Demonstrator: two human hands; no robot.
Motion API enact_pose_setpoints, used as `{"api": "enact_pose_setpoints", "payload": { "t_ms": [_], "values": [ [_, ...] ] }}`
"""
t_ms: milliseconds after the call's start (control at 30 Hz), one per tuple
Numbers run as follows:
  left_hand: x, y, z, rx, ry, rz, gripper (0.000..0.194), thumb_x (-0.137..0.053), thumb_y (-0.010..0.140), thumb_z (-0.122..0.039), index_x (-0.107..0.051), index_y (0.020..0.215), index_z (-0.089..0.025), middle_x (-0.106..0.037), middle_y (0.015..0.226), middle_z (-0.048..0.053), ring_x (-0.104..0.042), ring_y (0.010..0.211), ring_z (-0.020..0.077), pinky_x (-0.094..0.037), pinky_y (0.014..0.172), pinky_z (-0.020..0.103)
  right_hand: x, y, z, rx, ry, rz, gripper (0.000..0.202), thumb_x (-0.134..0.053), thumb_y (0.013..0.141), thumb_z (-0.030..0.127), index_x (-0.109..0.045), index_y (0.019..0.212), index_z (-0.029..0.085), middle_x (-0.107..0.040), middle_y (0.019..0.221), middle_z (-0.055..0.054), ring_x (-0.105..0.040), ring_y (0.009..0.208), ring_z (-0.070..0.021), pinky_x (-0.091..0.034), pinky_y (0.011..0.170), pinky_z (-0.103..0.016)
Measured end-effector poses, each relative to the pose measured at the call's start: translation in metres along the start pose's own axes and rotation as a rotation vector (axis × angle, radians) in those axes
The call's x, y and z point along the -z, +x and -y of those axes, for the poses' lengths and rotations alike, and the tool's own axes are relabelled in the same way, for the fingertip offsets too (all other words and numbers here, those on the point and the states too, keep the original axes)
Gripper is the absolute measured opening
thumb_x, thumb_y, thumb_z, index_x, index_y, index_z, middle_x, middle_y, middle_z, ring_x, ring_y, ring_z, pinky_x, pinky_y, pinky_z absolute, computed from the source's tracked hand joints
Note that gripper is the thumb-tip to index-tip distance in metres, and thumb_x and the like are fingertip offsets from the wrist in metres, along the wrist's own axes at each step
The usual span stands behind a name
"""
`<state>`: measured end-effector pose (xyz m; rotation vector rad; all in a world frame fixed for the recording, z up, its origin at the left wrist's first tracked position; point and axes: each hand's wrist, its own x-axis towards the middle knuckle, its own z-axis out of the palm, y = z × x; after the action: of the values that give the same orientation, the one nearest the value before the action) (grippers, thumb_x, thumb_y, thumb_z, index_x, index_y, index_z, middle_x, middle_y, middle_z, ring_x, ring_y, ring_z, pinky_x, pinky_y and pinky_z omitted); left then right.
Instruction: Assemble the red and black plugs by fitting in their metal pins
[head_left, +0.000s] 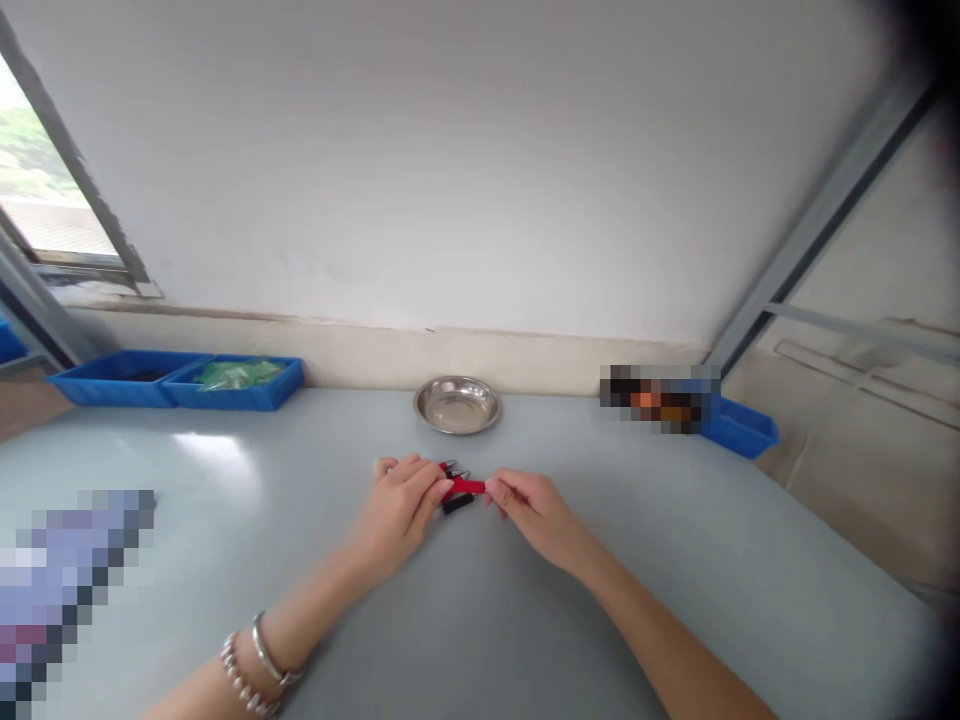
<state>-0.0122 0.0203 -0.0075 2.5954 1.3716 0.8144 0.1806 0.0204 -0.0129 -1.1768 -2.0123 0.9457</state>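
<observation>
A small red piece (471, 487) is stretched between my two hands above the middle of the table. My left hand (409, 500) has its fingers closed round the left end of it. At the right end, my right hand (529, 505) pinches it between thumb and fingers. Just behind and below it lie a black piece (458, 503) and some small parts with silvery tips, partly hidden by my left hand. A round metal dish (457, 405) stands on the table beyond my hands.
Two blue trays stand at the back left, one with dark contents (112, 388), one (225, 398) holding green plastic bags (240, 373). A blue bin (741, 428) sits at the back right beside a blurred item. Another blurred item lies at the left on the grey table (315, 430).
</observation>
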Motion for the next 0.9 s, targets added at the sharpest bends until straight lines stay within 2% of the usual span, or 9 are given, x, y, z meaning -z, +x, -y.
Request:
{"api": "enact_pose_setpoints", "payload": {
  "t_ms": [100, 300, 400, 567, 900],
  "values": [
    [-0.0003, -0.0004, 0.0007, -0.006, -0.004, 0.005, 0.034, -0.025, 0.091, -0.028, -0.048, 0.068, -0.017, -0.052, 0.064, 0.000, -0.046, 0.066, 0.0147, -0.027, 0.067, 0.031, -0.0002, 0.0000, 0.0002, 0.023, 0.013, -0.020, 0.030, -0.036, 0.087, 0.036, -0.047, 0.067, 0.016, -0.034, 0.056, 0.004, -0.031, 0.052, -0.0082, -0.027, 0.048, -0.019],
    [-0.0003, -0.0004, 0.0008, -0.013, -0.009, 0.013, 0.035, -0.024, 0.091, -0.029, -0.048, 0.069, -0.017, -0.054, 0.065, 0.000, -0.046, 0.068, 0.0151, -0.026, 0.068, 0.032, 0.0005, 0.0001, -0.0018, 0.061, -0.021, -0.076, 0.018, -0.044, 0.084, 0.034, -0.052, 0.082, 0.018, -0.039, 0.056, 0.005, -0.035, 0.051, -0.0089, -0.030, 0.050, -0.020],
    [-0.0003, -0.0005, 0.0009, -0.012, -0.004, 0.011, 0.035, -0.025, 0.091, -0.030, -0.049, 0.069, -0.018, -0.054, 0.063, 0.000, -0.046, 0.067, 0.0152, -0.027, 0.068, 0.032, 0.0021, 0.0002, -0.0019, 0.094, -0.090, -0.099, 0.017, -0.044, 0.084, 0.032, -0.054, 0.082, 0.018, -0.044, 0.057, 0.004, -0.038, 0.052, -0.0094, -0.032, 0.052, -0.020],
    [-0.0005, -0.0004, -0.0002, 0.037, -0.061, 0.014, 0.038, -0.025, 0.091, -0.031, -0.049, 0.065, -0.017, -0.052, 0.060, -0.001, -0.046, 0.062, 0.0138, -0.030, 0.067, 0.032, 0.0036, 0.0003, -0.0027, 0.200, -0.218, -0.156, 0.018, -0.044, 0.086, 0.029, -0.057, 0.084, 0.018, -0.056, 0.072, -0.001, -0.046, 0.062, -0.0118, -0.035, 0.059, -0.022],
    [0.0022, 0.0023, -0.0073, 0.112, -0.172, -0.017, 0.047, -0.022, 0.091, -0.033, -0.038, 0.050, -0.017, -0.044, 0.048, -0.004, -0.041, 0.050, 0.0094, -0.033, 0.063, 0.028, 0.0035, -0.0018, -0.0034, 0.290, -0.320, -0.206, 0.025, -0.040, 0.088, 0.033, -0.059, 0.086, 0.018, -0.053, 0.068, -0.002, -0.046, 0.058, -0.0120, -0.034, 0.055, -0.022]
  ]
}}
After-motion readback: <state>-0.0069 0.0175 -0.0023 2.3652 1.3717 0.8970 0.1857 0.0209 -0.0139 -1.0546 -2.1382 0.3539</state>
